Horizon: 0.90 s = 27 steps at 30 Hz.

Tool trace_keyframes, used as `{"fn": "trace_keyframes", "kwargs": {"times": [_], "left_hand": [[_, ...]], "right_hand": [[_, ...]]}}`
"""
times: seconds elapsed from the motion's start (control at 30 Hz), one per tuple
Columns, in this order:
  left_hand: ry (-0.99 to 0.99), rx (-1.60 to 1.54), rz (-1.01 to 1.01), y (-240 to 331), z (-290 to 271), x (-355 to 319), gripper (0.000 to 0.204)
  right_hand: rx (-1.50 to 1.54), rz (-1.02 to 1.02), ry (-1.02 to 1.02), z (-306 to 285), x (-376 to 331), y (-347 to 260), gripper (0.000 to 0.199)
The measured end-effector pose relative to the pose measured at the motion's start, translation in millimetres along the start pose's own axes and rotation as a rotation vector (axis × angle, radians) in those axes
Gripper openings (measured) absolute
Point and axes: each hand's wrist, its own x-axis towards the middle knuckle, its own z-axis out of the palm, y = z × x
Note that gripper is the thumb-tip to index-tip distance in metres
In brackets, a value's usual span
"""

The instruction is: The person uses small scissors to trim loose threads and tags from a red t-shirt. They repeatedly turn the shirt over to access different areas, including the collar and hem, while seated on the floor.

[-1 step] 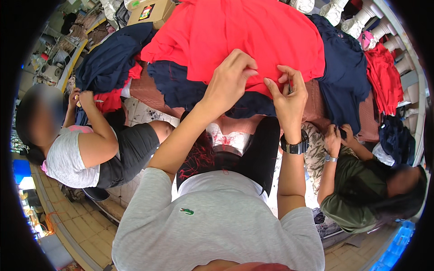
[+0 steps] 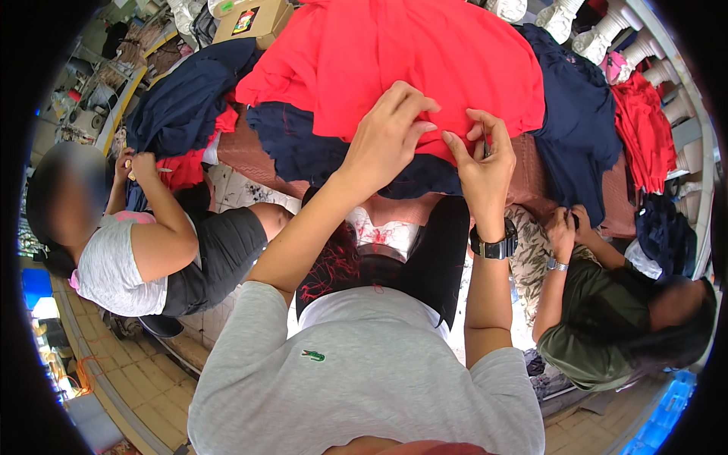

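Red garment (image 2: 425, 61): L hand (image 2: 387, 140) pinches its hem shut; R hand (image 2: 478, 163) grips a small tool, prob. thread trimming. Next likely calls for taut fabric.

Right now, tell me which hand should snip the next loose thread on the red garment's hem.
Probably the right hand: it appears to hold a small tool at the red garment hem. The left hand pinches the fabric flat.

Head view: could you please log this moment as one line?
left hand: pinching red garment | right hand: at its hem | navy garment: beneath
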Motion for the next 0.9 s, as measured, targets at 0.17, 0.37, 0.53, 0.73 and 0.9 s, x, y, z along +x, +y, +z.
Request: {"fn": "trace_keyframes", "kwargs": {"times": [0.17, 0.37, 0.53, 0.73, 0.9], "left_hand": [[-0.026, 0.189, 0.096, -7, 7, 4, 0.016], [-0.030, -0.195, -0.035, -13, 6, 8, 0.019], [-0.019, 0.114, 0.197, -5, 15, 6, 0.019], [0.005, 0.174, 0.226, -16, 24, 4, 0.015], [-0.160, -0.455, -0.252, -6, 5, 12, 0.010]], "right_hand": [[0.045, 0.008, 0.028, 3, -2, 7, 0.048], [0.019, -0.002, 0.011, 1, 0, 7, 0.047], [0.024, -0.008, 0.015, 1, -2, 7, 0.047], [0.046, -0.007, 0.001, -2, -2, 8, 0.048], [0.040, -0.019, -0.009, -4, -1, 8, 0.046]]}}
